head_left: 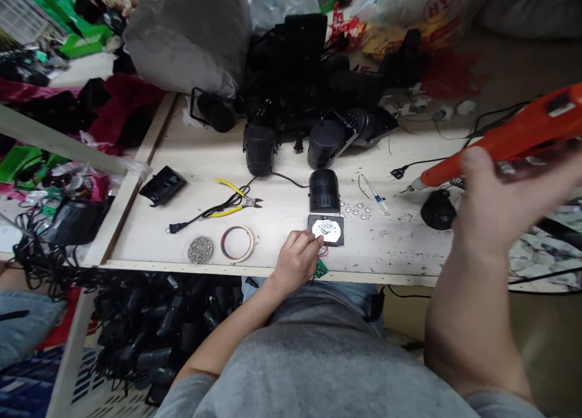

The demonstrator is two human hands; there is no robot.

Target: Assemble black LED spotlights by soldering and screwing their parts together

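Left hand [297,257], the nearer, curls at the near-left edge of the black plate [326,227] on the desk [400,248], grip unclear; right hand [491,209], well right, holds an orange screwdriver [495,133] slanting leftward.

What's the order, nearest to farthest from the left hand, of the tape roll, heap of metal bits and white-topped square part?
From the left hand, in the head view:
1. White-topped square part: just right of it.
2. Tape roll: to its left.
3. Heap of metal bits: farther left, past the tape.
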